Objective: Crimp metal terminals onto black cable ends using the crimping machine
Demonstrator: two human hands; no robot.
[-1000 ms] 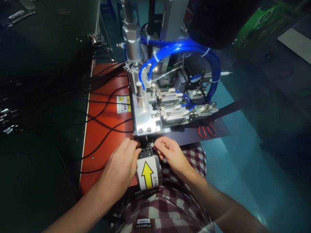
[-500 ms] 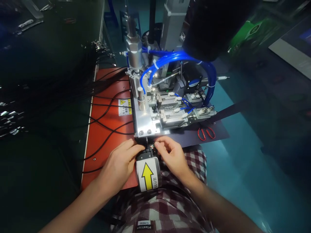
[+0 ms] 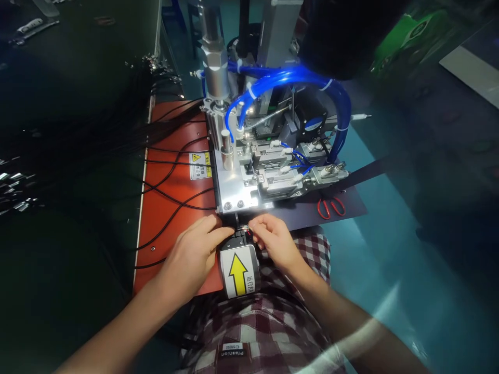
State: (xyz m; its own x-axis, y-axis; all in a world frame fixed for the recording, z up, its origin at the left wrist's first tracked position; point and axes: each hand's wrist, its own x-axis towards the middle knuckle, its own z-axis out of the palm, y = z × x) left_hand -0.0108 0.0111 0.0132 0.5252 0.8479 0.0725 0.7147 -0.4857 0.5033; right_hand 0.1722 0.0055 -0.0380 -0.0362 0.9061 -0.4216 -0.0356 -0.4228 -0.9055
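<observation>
My left hand point(image 3: 197, 241) is closed in a pinch at the front of the machine point(image 3: 234, 195). A black cable point(image 3: 150, 266) runs beneath that wrist toward the fingers, which mostly hide its end. Fine coloured wires point(image 3: 245, 228), one of them red, show between the two hands. The thumb and forefinger of my right hand point(image 3: 273, 240) close on these wires, their tips partly hidden. Just below the fingertips is a small black block point(image 3: 236, 240). Nearer my body sits a white label with a yellow arrow point(image 3: 238, 272) on a rounded housing.
Several black cables cross the red board point(image 3: 171, 223) on the left, by a warning label point(image 3: 200, 165). Blue air hoses point(image 3: 288, 78) arch over the metal cylinders. Red-handled scissors point(image 3: 330, 208) lie on the dark plate at right. Bundled cables point(image 3: 97, 135) lie farther left.
The view has shifted slightly, so the machine sits a little higher. Both hands stay pinched at the same spot, and the coloured wires show more clearly between them.
</observation>
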